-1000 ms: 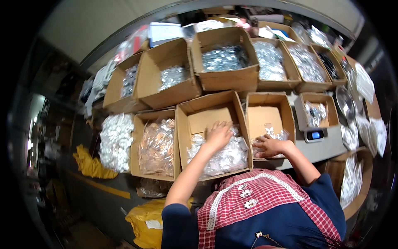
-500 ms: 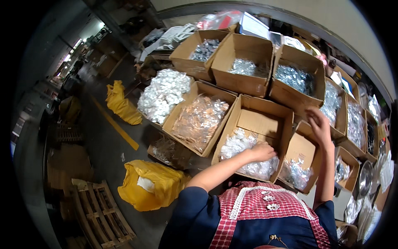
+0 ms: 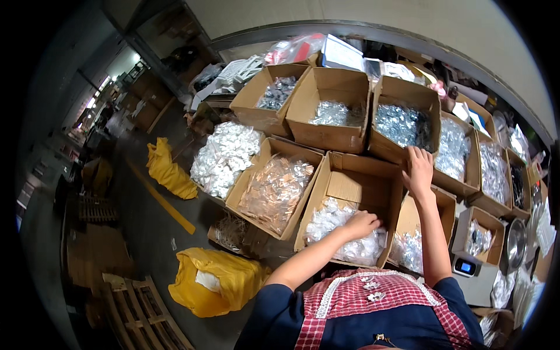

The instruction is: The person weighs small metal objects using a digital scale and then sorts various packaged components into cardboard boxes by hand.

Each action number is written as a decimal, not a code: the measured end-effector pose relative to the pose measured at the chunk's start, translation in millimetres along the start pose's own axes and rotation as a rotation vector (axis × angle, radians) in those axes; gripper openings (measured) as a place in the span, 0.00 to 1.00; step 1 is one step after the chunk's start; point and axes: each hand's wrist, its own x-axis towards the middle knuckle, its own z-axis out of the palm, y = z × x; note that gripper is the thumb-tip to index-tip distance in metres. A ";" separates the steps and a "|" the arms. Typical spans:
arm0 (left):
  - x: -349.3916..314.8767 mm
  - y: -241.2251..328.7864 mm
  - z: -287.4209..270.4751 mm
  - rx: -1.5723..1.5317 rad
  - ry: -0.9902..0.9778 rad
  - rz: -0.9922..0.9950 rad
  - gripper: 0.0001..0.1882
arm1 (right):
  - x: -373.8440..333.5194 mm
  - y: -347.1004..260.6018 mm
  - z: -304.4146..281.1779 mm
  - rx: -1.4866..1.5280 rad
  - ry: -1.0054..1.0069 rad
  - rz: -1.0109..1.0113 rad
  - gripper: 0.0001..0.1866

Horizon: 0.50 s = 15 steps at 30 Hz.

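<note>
My left hand [image 3: 361, 224] is inside an open cardboard box [image 3: 382, 195], low over small clear plastic bags [image 3: 347, 233] with whitish contents. Its fingers are curled and their tips partly hidden, so I cannot make out what they grip. My right hand [image 3: 418, 171] reaches farther, back up and fingers stretched apart, at the front wall of a rear carton [image 3: 385, 143]. That carton holds bluish-silver packets [image 3: 402, 123]. Below my right forearm stands a narrower box [image 3: 440, 211] with clear packets of shiny parts [image 3: 407, 249].
Left of my box is a carton of copper-coloured packets [image 3: 277, 189], beside a heap of white packets [image 3: 226, 156]. More cartons stand behind and right. A digital scale [image 3: 465, 267] and metal bowl [image 3: 515, 245] are at right. A yellow sack [image 3: 219, 280] and wooden pallet [image 3: 146, 315] lie left.
My right hand has moved left and its fingers have straightened toward the rear carton. My left hand stays low in its box. The view has shifted, and the scale's display now shows.
</note>
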 end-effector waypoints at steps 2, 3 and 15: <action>5.1 -4.4 -1.5 -0.030 0.072 0.020 0.16 | 1.5 0.2 -3.9 0.049 0.003 0.000 0.32; 5.9 -6.3 -4.0 -0.042 0.111 0.026 0.16 | -0.1 -4.2 -5.6 0.060 -0.019 0.003 0.31; 13.7 -20.0 -30.7 -0.576 0.451 -0.076 0.11 | -9.3 -9.0 1.1 0.073 0.065 0.043 0.27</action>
